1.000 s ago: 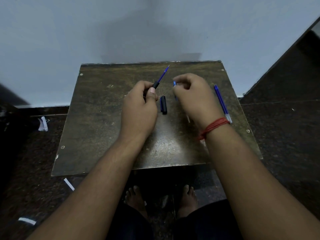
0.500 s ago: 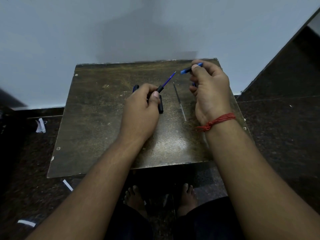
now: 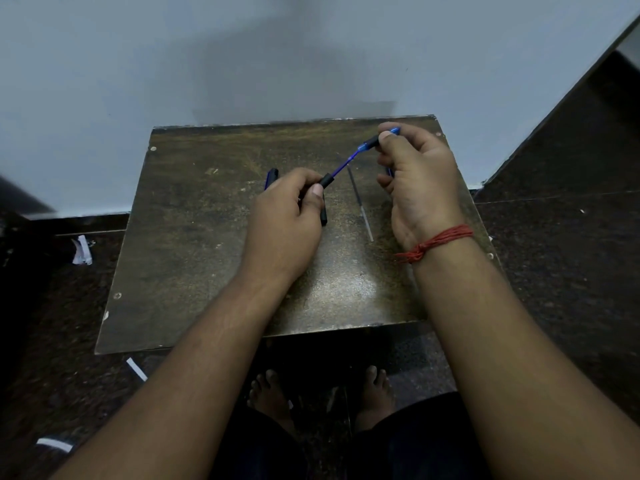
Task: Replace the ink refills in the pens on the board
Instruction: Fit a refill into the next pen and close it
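Now: refill (image 3: 341, 168), blue, slanting up-right above the worktop (image 3: 194, 244), bridging my hands. Left hand (image 3: 287, 216) fingers pinch its black barrel end; right hand (image 3: 415, 178) fingers pinch the tip piece (image 3: 369, 143) threaded on its far end. Spare refill (image 3: 360, 206) lies flat between.

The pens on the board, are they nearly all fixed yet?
Not yet. An old refill already lies on the board. The left hand holds a pen body with a blue refill sticking out; the right hand brings the tip piece. Caps still wait.
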A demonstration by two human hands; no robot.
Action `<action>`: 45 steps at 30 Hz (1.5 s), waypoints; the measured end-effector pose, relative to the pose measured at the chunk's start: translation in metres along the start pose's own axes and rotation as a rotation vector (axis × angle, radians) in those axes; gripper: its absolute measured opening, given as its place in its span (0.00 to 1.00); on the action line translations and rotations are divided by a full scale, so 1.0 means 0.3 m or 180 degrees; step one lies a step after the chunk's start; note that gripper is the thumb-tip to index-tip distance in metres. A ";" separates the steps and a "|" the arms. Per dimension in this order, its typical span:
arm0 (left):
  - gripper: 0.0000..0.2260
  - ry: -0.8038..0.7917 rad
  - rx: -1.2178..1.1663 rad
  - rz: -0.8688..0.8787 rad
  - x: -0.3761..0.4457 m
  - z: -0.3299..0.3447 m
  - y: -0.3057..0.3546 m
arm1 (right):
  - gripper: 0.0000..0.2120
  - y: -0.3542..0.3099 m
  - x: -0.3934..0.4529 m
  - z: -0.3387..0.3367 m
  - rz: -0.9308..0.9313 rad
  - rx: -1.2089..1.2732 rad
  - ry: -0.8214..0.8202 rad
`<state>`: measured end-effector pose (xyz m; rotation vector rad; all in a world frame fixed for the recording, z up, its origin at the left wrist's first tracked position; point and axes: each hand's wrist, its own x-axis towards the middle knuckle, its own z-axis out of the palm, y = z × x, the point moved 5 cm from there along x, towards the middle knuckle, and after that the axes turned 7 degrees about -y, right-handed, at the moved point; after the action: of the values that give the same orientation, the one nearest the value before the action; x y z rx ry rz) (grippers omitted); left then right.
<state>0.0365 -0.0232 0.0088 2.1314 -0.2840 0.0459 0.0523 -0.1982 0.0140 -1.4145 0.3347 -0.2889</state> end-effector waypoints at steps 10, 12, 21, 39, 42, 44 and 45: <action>0.08 0.0027 0.0023 -0.0002 0.004 0.001 -0.004 | 0.08 0.008 -0.006 0.011 0.0097 -0.0052 -0.0229; 0.08 0.0011 0.0068 0.0010 0.003 0.000 -0.001 | 0.08 0.008 -0.006 0.010 0.0118 -0.0029 -0.0228; 0.08 -0.0078 0.0098 0.0036 0.001 0.006 0.003 | 0.08 0.015 -0.012 0.017 0.0238 -0.0072 -0.0413; 0.10 -0.0027 -0.0384 -0.0189 -0.011 -0.008 0.021 | 0.06 0.009 -0.044 0.072 0.0180 -0.0420 -0.1206; 0.10 -0.0013 -0.0427 -0.0199 -0.015 -0.006 0.025 | 0.04 0.015 -0.042 0.075 0.0180 -0.0272 -0.1311; 0.10 -0.0009 -0.0458 -0.0195 -0.016 -0.006 0.028 | 0.04 0.018 -0.039 0.079 0.0108 -0.0238 -0.1309; 0.09 -0.0014 -0.0452 -0.0182 -0.016 -0.006 0.030 | 0.06 0.020 -0.039 0.080 0.0065 -0.0253 -0.1273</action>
<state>0.0299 -0.0255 0.0166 1.9974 -0.2222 -0.0119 0.0510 -0.1709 0.0118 -1.5083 0.0320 0.0278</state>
